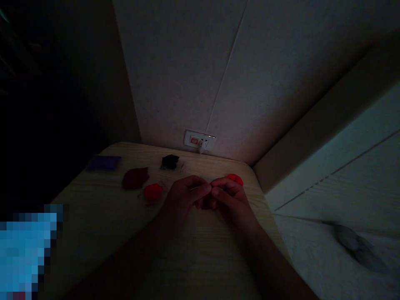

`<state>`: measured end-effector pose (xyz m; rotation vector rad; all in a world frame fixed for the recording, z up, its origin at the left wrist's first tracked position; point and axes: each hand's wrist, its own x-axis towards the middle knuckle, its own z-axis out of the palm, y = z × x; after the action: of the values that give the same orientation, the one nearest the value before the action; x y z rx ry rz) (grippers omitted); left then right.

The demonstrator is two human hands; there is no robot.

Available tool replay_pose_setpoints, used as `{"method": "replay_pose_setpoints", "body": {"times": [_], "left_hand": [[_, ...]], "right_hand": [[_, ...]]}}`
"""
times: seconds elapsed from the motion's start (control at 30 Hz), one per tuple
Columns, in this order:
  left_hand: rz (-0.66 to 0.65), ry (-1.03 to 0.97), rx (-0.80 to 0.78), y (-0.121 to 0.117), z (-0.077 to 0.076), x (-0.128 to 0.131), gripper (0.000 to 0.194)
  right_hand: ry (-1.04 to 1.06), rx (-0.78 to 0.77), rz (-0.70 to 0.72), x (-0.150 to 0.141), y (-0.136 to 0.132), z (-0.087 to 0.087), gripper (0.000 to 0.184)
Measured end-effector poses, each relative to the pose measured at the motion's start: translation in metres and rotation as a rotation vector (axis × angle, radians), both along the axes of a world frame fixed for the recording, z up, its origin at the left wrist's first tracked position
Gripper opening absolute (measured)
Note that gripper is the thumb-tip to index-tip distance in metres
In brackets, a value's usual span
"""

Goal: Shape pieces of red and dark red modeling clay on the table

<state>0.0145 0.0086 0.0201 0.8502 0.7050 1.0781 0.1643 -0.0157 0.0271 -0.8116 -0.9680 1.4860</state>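
My left hand (pixel 188 192) and my right hand (pixel 231 199) meet above the wooden table, thumbs and fingertips pinched close together. Whatever lies between the fingertips is hidden or too small to make out in the dim light. Just beyond my right hand is a bright red, flat piece (pixel 235 179), partly covered by the fingers. To the left of my left hand lie a bright red lump (pixel 153 192) and a dark red lump (pixel 135 178), both like soft modelling clay. A black lump (pixel 170 161) sits farther back, small crumbs near it.
A purple packet (pixel 104 163) rests at the table's (pixel 218 258) back left. Behind the table, a wall socket (pixel 200 140) holds a plug. A pale panel (pixel 337 166) stands to the right, and a blurred grey object (pixel 356 246) is on the floor. A pixelated bright patch covers the lower left.
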Motion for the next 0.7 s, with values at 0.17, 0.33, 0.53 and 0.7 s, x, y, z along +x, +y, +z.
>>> {"method": "replay_pose_setpoints", "body": {"times": [0.17,0.33,0.53,0.7], "left_hand": [[0.012,-0.016,0.012,0.0008,-0.0035,0.0003,0.035],[0.010,-0.043,0.012,0.0000,-0.0024,0.0005,0.032],[0.018,-0.037,-0.006,-0.0002,-0.0021,-0.0002,0.032],[0.013,-0.066,-0.011,-0.0033,-0.0011,-0.0010,0.032]], "right_hand": [[0.051,-0.008,0.008,-0.0010,0.0005,0.0023,0.015],[0.066,0.004,0.013,-0.0014,0.0000,0.0023,0.014],[0.043,-0.023,0.012,-0.0004,-0.0013,0.0052,0.015],[0.099,-0.039,0.033,-0.0011,-0.0021,0.0080,0.016]]}}
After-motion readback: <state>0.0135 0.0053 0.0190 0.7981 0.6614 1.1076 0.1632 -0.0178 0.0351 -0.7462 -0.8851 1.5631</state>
